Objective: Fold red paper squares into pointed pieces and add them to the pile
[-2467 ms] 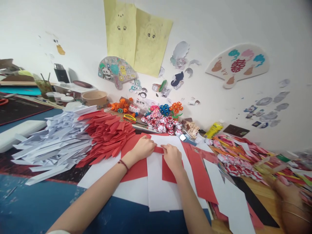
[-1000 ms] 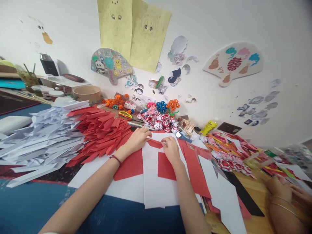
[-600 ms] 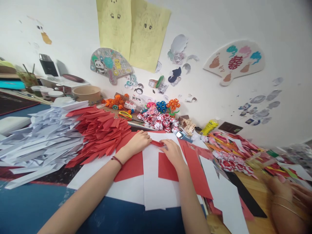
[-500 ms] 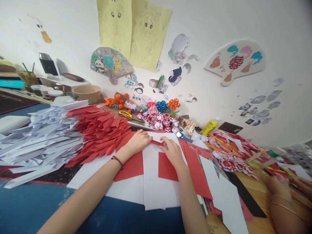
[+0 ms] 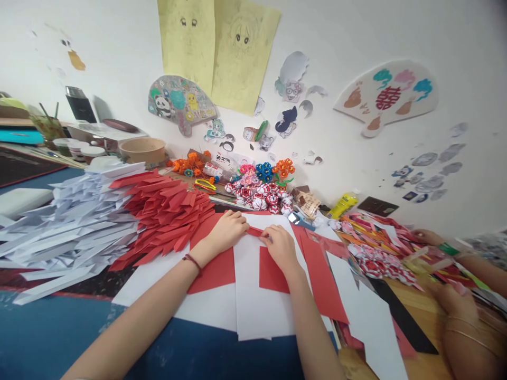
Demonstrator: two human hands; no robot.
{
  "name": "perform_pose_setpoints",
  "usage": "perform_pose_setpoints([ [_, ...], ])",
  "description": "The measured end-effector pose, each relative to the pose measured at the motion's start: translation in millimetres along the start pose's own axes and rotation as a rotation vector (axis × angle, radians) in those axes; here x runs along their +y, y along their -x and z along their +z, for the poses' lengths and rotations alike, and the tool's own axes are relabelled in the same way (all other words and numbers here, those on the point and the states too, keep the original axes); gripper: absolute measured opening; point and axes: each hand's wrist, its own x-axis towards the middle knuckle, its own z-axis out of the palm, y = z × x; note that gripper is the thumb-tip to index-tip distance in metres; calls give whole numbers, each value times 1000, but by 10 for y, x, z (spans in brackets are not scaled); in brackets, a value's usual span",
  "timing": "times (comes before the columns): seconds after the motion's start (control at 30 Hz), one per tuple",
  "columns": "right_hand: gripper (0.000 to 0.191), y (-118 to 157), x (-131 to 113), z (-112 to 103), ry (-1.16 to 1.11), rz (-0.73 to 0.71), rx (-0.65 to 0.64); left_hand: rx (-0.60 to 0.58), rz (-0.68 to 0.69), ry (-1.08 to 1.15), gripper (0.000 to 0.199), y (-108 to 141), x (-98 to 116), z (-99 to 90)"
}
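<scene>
Red strip [image 5: 255,231] over white paper [image 5: 257,311], ends pinched in nearly closed L hand [image 5: 228,230] & R hand [image 5: 282,247]. Paper's L: red pile [image 5: 168,216], white pile [image 5: 79,227]; behind: flowers [image 5: 259,196]; R: red sheet [image 5: 322,282], co-worker's hand [image 5: 459,305].

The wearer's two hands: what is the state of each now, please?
Left hand: closed on the left end of the red strip.
Right hand: closed, pinching its right end.

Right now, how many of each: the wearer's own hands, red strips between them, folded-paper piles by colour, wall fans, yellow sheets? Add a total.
Own hands: 2 (left hand, right hand)
Red strip: 1
White pile: 1
Red pile: 1
Fans: 2 (grey fan, white fan)
Yellow sheets: 2 (left sheet, right sheet)
Total: 9
</scene>
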Motion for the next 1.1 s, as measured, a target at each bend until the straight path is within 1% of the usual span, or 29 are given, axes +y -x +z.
perform_pose_setpoints([
  [0.17,6,-23,-13,57,24,168,16,8,-141,97,18,-25,17,81],
  [0.33,10,-71,-12,80,-23,349,4,16,-322,208,16,-55,38,147],
  [0.43,12,-99,-8,84,-50,415,-7,31,-384,194,17,-63,63,173],
  [0.6,12,-123,-10,89,-91,468,-43,44,-458,169,15,-61,70,219],
  [0.77,13,-113,10,108,-117,457,-11,59,-521,177,12,-68,62,249],
  [0.97,14,-113,19,146,-126,471,25,56,-561,196,14,-87,82,272],
  [1.1,15,-120,15,158,-130,496,-7,59,-584,186,15,-95,103,284],
])
